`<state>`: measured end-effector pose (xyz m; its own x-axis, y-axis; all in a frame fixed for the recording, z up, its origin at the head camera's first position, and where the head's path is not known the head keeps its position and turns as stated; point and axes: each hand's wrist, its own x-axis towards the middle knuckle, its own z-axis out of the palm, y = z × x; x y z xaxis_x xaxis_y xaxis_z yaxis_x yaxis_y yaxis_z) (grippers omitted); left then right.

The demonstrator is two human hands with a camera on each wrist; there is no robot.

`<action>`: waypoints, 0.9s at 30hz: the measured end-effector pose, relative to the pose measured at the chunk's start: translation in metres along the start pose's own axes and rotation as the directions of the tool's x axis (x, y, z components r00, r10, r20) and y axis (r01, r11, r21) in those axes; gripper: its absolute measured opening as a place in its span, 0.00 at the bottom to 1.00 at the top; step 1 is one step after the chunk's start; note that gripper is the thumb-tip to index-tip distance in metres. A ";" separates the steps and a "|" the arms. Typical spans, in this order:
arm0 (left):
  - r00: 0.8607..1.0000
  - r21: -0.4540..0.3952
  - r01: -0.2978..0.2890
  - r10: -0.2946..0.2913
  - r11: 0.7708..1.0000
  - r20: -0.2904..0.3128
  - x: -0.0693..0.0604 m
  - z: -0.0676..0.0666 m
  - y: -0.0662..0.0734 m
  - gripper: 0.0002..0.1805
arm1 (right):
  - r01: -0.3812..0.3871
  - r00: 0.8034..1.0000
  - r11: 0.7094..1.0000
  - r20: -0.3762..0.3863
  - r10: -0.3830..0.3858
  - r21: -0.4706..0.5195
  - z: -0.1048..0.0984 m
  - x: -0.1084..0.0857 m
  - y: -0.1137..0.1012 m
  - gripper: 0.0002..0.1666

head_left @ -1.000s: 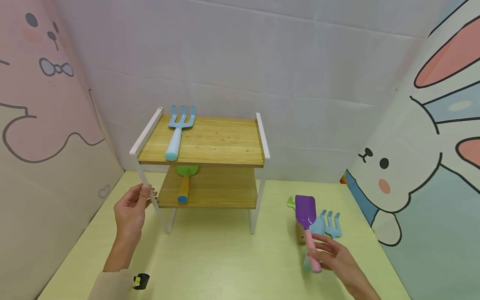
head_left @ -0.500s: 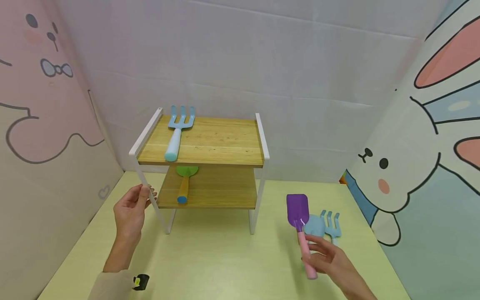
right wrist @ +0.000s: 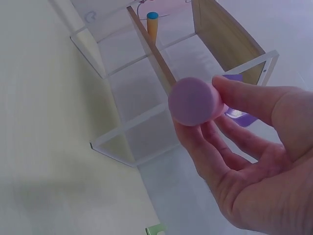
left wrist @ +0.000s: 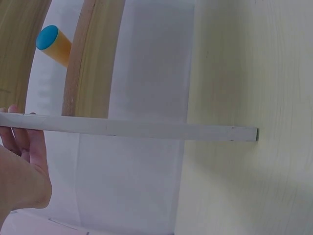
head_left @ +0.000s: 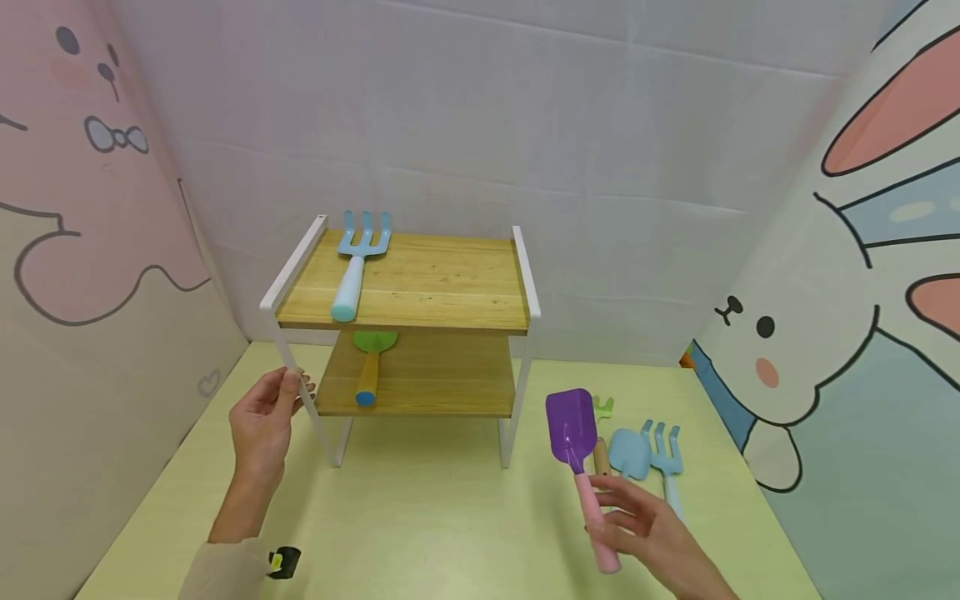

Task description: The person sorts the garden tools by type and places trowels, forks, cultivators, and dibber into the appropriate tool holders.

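Observation:
My right hand (head_left: 637, 525) pinches the pink handle of a toy shovel (head_left: 572, 427) with a purple blade, held above the table right of the shelf. In the right wrist view the handle's round end (right wrist: 193, 102) faces the camera between thumb and fingers. My left hand (head_left: 262, 421) grips the white left front leg (left wrist: 146, 128) of a two-tier wooden shelf (head_left: 450, 283). On the top tier lies a light blue hand fork (head_left: 351, 283). A green shovel with an orange handle (head_left: 367, 379) lies on the lower tier, its blade partly hidden under the top board.
Right of the shelf on the table (head_left: 420, 533) lie a light blue shovel (head_left: 630, 452), a light blue fork (head_left: 667, 458) and a green fork (head_left: 602, 407), partly covered by the purple shovel. A small black object (head_left: 283, 562) sits near the left sleeve. Walls stand behind and at both sides.
My right hand has carried the purple shovel leftward toward the shelf, uncovering more of the tools on the table. The left hand stays on the shelf leg.

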<state>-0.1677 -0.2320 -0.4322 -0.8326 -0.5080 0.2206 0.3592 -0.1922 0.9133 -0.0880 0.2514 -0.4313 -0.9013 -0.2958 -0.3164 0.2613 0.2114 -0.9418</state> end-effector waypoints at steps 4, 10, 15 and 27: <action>1.000 -0.003 -0.001 0.001 1.000 -0.001 0.000 -0.001 -0.001 0.09 | 0.053 0.998 0.999 0.046 -0.054 0.008 0.007 0.001 -0.001 0.35; 1.000 -0.026 -0.014 0.014 1.000 0.006 0.001 -0.001 -0.001 0.08 | 0.138 0.983 0.990 0.124 -0.136 -0.013 0.020 0.003 -0.004 0.33; 1.000 -0.039 -0.013 0.013 0.999 0.014 0.001 0.000 -0.002 0.08 | 0.105 0.986 0.994 0.128 -0.102 -0.020 0.029 0.008 -0.010 0.33; 1.000 -0.018 0.000 0.000 1.000 0.002 0.002 0.000 -0.002 0.10 | 0.199 0.968 0.978 0.171 -0.186 -0.064 0.047 0.016 -0.017 0.32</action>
<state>-0.1697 -0.2328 -0.4340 -0.8335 -0.5064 0.2213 0.3666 -0.2071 0.9070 -0.0901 0.1993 -0.4259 -0.8614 -0.4851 -0.1506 0.0537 0.2078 -0.9767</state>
